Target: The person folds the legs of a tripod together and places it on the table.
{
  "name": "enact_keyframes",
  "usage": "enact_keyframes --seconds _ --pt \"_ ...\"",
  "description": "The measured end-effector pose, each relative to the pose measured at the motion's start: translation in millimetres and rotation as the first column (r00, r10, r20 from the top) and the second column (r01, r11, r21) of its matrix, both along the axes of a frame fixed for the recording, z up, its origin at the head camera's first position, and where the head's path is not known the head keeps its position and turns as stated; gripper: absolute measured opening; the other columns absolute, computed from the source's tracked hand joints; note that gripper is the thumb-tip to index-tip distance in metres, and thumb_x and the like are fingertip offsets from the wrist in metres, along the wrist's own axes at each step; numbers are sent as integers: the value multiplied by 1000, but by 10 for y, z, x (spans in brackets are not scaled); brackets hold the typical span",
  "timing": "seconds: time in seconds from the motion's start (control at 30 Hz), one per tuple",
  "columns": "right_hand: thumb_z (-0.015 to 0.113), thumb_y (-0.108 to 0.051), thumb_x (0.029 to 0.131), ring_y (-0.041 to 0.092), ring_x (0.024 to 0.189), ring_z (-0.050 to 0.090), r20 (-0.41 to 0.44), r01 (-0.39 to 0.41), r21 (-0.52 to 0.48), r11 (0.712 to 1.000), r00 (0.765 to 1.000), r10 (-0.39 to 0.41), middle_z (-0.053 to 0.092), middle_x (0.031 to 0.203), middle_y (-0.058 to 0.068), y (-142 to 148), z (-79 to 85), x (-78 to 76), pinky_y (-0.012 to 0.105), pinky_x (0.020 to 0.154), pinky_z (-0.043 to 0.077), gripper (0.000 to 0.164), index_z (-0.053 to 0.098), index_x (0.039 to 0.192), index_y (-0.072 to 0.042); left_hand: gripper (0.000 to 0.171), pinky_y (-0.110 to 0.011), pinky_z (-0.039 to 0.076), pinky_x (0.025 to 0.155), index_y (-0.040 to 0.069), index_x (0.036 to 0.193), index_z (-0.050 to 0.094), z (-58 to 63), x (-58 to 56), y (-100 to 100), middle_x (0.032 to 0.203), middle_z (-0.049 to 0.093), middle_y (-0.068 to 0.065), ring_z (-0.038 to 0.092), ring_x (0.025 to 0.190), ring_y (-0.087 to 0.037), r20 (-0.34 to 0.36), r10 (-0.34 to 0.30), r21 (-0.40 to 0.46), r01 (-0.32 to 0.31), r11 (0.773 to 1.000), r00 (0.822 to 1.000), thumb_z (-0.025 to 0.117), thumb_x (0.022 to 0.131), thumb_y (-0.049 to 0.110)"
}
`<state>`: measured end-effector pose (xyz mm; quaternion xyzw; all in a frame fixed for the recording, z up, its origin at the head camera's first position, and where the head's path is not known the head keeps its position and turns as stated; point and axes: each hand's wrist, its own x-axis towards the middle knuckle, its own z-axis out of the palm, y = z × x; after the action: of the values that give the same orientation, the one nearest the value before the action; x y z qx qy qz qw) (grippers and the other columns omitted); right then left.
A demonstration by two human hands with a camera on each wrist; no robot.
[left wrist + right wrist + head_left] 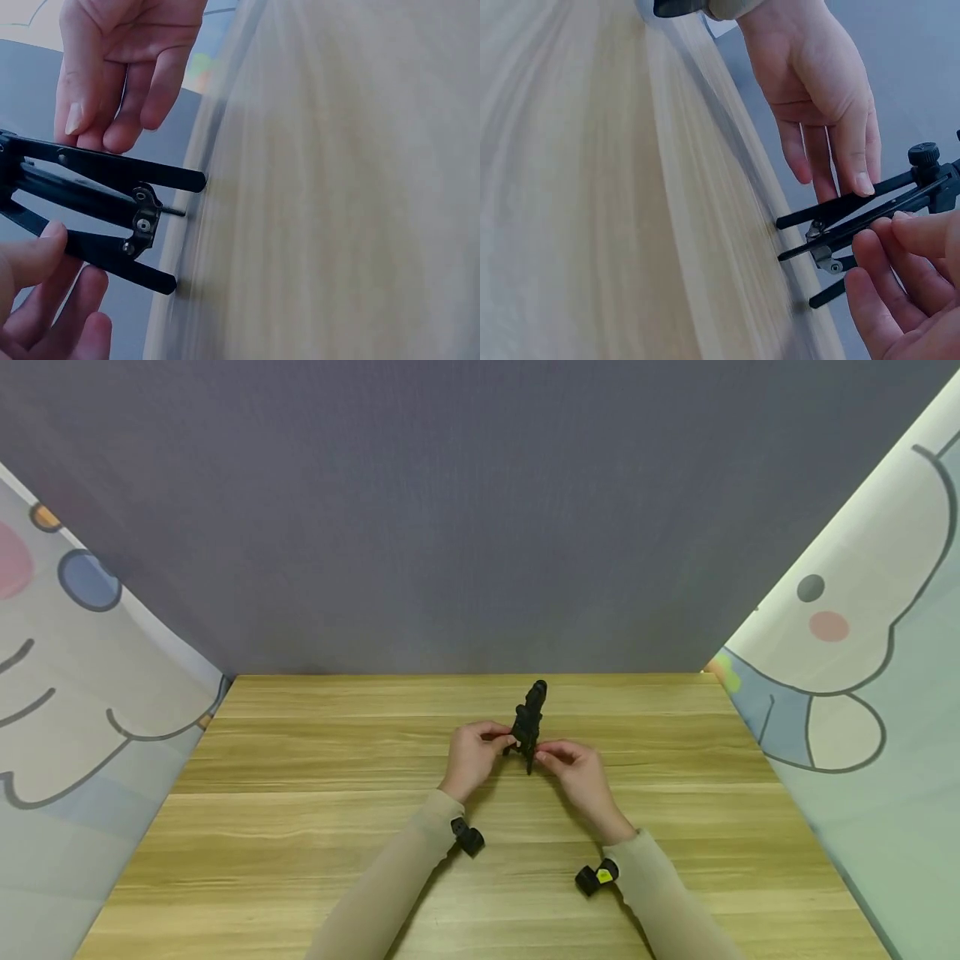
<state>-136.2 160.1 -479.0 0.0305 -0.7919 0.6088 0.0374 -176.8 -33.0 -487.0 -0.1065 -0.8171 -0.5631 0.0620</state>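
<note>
A small black tripod [528,720] stands on the wooden table with its legs slightly apart, feet toward the person. My left hand [471,758] pinches one leg between thumb and fingers. On the opposite side, my right hand [583,778] holds another leg [862,217] between thumb and forefinger. Metal hinge pieces [144,223] join the legs around the centre rod in the left wrist view. A ribbed knob [923,154] sticks out higher up the tripod in the right wrist view.
The wood-grain table [300,827] spreads beneath both forearms. A dark grey panel [465,527] rises behind its far edge. Cartoon-printed sheets [840,635] flank it on both sides. Each sleeved wrist wears a small black camera [469,838].
</note>
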Motion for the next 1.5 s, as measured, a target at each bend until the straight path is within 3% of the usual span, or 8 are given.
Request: enact_keyframes --seconds 0.17,0.3,0.47,0.67,0.8,0.9,1.17,1.5 --pt "69 1 92 19 91 69 28 -36 -9 999 999 36 71 104 21 6 12 -4 22 77 54 14 73 102 9 17 -27 56 73 14 104 79 13 7 -52 98 74 2 69 88 -11 21 -82 -21 82 996 996 80 86 15" --pt "69 -1 93 14 95 66 37 8 -15 1000 999 -7 71 108 19 58 12 -33 20 79 51 16 72 107 7 37 -28 55 79 11 113 74 28 57 -35 105 71 0 68 92 -14 16 -112 -90 113 990 994 86 79 21" --pt "71 -6 93 12 95 66 7 52 -19 998 999 -52 72 108 15 126 -9 -82 20 80 52 17 74 108 2 56 -29 54 80 9 120 67 58 136 59 111 64 0 64 96 -16 12 -60 -210 61 976 998 90 74 31" --pt "71 -8 93 14 95 66 -11 59 -20 998 998 -59 72 108 16 184 -8 -88 20 80 52 18 74 108 0 53 -32 52 80 8 118 64 88 171 114 106 60 0 60 97 -18 9 -25 -260 27 965 1000 89 77 30" --pt "71 -7 93 16 94 67 -7 65 -27 997 998 -66 72 108 16 208 3 -85 21 79 53 18 74 109 1 55 -32 52 83 5 123 62 77 142 70 110 60 -2 60 100 -20 4 -75 -254 74 965 997 86 79 26" --pt "71 -5 92 19 94 67 -2 64 -38 997 998 -64 72 108 16 216 8 -83 22 80 54 18 73 109 3 57 -33 52 88 2 127 60 70 103 -1 115 59 -4 61 104 -22 20 -149 -223 149 963 989 85 80 23" --pt "73 -4 90 26 98 68 25 6 5 1000 1000 -6 72 108 13 169 -11 -45 25 83 54 17 75 106 0 51 -41 49 97 5 130 61 56 -14 -183 124 60 -4 58 116 -25 54 -329 -139 333 933 943 81 85 16" --pt "75 -5 89 19 96 67 19 4 18 1000 1000 -4 73 105 10 126 -8 -16 24 83 52 16 76 104 -3 56 -39 46 102 7 136 59 52 -41 -189 131 62 -5 58 121 -23 121 -337 -123 351 928 934 81 86 19"
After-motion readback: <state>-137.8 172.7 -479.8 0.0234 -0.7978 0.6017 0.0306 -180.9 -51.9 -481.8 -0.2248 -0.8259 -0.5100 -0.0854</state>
